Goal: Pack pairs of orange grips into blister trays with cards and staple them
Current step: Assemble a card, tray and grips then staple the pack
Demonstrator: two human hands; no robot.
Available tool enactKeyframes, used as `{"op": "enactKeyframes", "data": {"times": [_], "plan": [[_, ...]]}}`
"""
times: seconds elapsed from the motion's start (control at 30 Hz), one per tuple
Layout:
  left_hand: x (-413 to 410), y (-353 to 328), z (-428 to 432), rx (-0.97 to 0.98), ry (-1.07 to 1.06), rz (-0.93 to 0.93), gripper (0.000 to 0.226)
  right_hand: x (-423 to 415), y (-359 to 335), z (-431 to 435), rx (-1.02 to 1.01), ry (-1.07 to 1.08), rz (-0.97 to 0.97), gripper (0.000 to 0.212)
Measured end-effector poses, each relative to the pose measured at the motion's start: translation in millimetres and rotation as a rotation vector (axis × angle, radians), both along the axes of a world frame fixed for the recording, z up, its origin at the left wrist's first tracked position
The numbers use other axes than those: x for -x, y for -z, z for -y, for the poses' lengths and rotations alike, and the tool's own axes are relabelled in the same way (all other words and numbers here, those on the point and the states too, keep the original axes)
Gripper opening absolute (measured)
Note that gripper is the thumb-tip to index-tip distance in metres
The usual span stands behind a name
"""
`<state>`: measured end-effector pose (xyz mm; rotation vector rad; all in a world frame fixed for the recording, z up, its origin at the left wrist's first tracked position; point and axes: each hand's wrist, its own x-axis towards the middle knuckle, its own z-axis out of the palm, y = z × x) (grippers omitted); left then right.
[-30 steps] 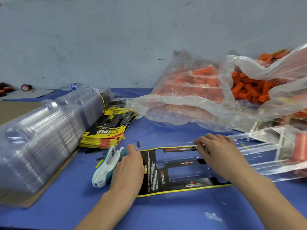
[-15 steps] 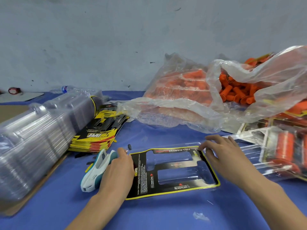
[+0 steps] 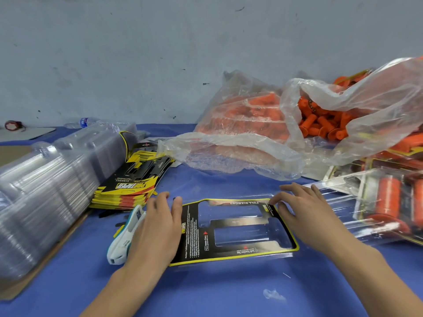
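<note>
A glossy black card [image 3: 194, 239] with a yellow border and two long rectangular cut-outs lies flat in a clear, thin blister tray [image 3: 263, 258] at the middle of the blue cloth-covered bench [image 3: 206, 291]. The left grip [image 3: 158, 227] is flat, fingers straight, pressing on the card's left end, partly over a white-and-teal stapler [image 3: 123, 241]. The right grip [image 3: 306, 211] is relaxed and holds nothing, fingertips touching the card's far right corner. Ribbed orange grips [image 3: 320, 124] sit heaped in a crinkled translucent bag [image 3: 240, 147] behind. At left lie a nested stack of clear trays [image 3: 45, 186] and a pile of spare cards [image 3: 130, 186].
</note>
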<state>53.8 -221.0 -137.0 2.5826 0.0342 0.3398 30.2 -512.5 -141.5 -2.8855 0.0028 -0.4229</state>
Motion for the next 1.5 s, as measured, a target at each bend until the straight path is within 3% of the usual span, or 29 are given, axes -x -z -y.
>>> {"op": "enactKeyframes", "data": {"times": [0.07,0.2,0.3,0.4,0.5,0.7,1.1,1.5], "plan": [[5.5,-9.8,2.0,-0.137,0.054,0.225,0.045,-0.6,0.5,-0.7,-0.008,-0.001,-0.010,0.025],[26.1,-20.4,35.3,-0.261,0.432,0.524,0.035,-0.2,0.8,-1.5,-0.013,-0.008,-0.008,0.025],[42.6,-8.1,70.8,-0.414,0.777,0.542,0.026,-0.1,0.2,-2.4,-0.019,-0.010,0.003,0.025],[49.6,3.3,90.7,-0.548,0.904,0.474,0.034,-0.2,-0.1,-2.9,-0.029,-0.014,-0.001,0.025],[48.8,8.6,96.5,-0.617,0.883,0.438,0.036,0.4,0.0,-3.2,-0.035,-0.020,0.008,0.025],[45.7,8.6,99.3,-0.551,0.894,0.421,0.028,-0.5,-1.7,-4.2,-0.048,-0.019,0.002,0.026],[44.8,-1.0,66.7,-0.409,0.880,0.384,0.041,0.4,-9.5,-4.2,-0.120,-0.047,0.083,0.026],[17.7,-13.2,-29.2,-0.235,0.528,0.273,0.047,11.4,-19.9,-21.5,-0.211,-0.066,0.223,0.027]]}}
